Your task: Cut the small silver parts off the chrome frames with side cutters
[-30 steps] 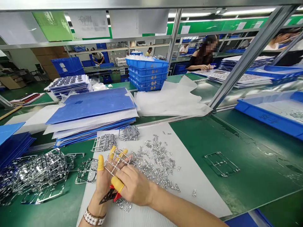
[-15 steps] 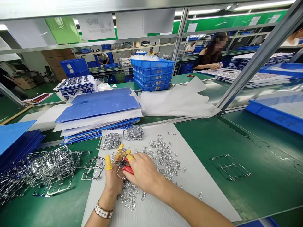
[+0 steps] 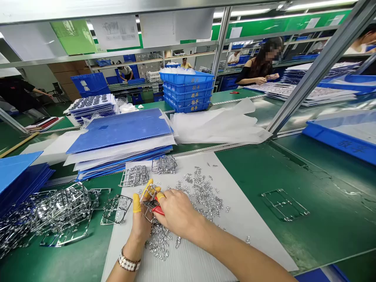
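Observation:
My left hand (image 3: 141,224), with yellow finger cots and a watch on its wrist, holds up a shiny metal sprue frame (image 3: 147,216). In my right hand (image 3: 179,213) are red-handled cutting pliers (image 3: 158,210), their jaws at the frame and largely hidden. Below both hands, many small silver metal pieces (image 3: 160,243) lie on a white sheet (image 3: 199,266). A larger spread of the same pieces (image 3: 204,196) lies just beyond my right hand. Left of my hands rests another sprue frame (image 3: 116,209), overlapping the sheet's edge.
A heap of metal frames (image 3: 64,207) covers the left side. Two small frame stacks (image 3: 134,175) stand at the sheet's far edge. One frame (image 3: 284,204) lies to the right. Behind are blue boards (image 3: 126,129) and stacked blue trays (image 3: 188,92). A person (image 3: 260,62) works across the bench.
The view has shifted slightly. My hands keep nearly the same pose on the frame and pliers. Far left, a person in dark clothes has come further into view.

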Available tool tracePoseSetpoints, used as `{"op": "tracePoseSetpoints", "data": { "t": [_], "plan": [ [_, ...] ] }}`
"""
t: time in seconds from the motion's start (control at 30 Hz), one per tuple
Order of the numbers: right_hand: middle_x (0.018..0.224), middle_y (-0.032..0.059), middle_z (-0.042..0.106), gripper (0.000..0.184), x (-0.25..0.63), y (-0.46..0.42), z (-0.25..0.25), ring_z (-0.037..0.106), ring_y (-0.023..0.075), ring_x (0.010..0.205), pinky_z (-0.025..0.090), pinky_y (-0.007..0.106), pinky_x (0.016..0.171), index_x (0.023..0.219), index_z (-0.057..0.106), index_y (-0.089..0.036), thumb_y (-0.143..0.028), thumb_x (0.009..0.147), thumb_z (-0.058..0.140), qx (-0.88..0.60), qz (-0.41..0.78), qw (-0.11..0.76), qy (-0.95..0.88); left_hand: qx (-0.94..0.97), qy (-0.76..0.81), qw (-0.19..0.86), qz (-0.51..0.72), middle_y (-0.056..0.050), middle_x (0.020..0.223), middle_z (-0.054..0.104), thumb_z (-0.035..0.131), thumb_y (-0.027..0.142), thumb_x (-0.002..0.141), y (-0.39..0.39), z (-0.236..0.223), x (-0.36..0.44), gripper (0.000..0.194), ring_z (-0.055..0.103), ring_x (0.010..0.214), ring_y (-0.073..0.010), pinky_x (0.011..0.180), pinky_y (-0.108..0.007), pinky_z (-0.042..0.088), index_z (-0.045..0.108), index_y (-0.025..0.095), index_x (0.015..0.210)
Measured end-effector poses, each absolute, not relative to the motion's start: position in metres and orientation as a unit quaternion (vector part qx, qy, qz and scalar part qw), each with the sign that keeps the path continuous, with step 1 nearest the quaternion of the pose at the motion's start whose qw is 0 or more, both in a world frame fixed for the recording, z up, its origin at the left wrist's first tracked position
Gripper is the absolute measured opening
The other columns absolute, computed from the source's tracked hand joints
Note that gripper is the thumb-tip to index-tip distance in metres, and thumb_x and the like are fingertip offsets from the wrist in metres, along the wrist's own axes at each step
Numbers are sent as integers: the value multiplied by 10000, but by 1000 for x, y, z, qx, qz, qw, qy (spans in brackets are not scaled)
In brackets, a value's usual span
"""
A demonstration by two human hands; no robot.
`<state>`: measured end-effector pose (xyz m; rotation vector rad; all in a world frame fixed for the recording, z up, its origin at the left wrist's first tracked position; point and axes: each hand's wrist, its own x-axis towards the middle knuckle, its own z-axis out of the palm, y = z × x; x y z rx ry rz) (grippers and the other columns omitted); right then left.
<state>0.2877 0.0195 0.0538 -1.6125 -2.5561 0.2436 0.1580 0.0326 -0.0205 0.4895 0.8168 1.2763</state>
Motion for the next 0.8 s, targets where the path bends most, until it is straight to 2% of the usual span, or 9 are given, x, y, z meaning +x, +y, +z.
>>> {"op": "tracePoseSetpoints", "data": {
  "t": [0.13,0.27,0.4,0.57,0.8],
  "plan": [
    [973,149,662,316,292,18,55,608,286,911,468,405,801,993,651,-111,-391,899,541,-534,75,58,-840,205,364,718,557,-110,1091,714,493,670,812,31,-17,157,686,602,1099,-295,1023,-418,375,602,179,1279],
    [990,144,659,310,301,22,55,595,300,945,442,434,830,1011,644,-124,-390,900,532,-565,59,65,-821,192,344,740,545,-98,1025,719,478,679,816,31,-12,156,664,643,949,-254,904,-379,462,640,184,1227],
    [963,147,663,294,305,28,56,600,300,928,438,420,807,984,641,-114,-363,907,507,-582,48,59,-810,194,330,747,543,-99,980,711,462,680,822,31,-11,157,666,640,841,-223,836,-357,491,663,166,1196],
    [967,154,665,281,303,30,55,608,293,920,436,403,788,977,639,-114,-356,895,522,-581,55,52,-811,205,340,741,542,-88,931,704,458,687,821,31,-12,158,665,627,920,-244,849,-350,477,671,175,1189],
    [930,137,669,279,305,30,54,620,284,883,451,385,750,947,644,-126,-362,893,504,-581,59,53,-810,231,351,734,533,-105,1083,691,426,718,810,31,-15,157,710,578,1089,-290,930,-393,439,640,192,1237]
  ]
}}
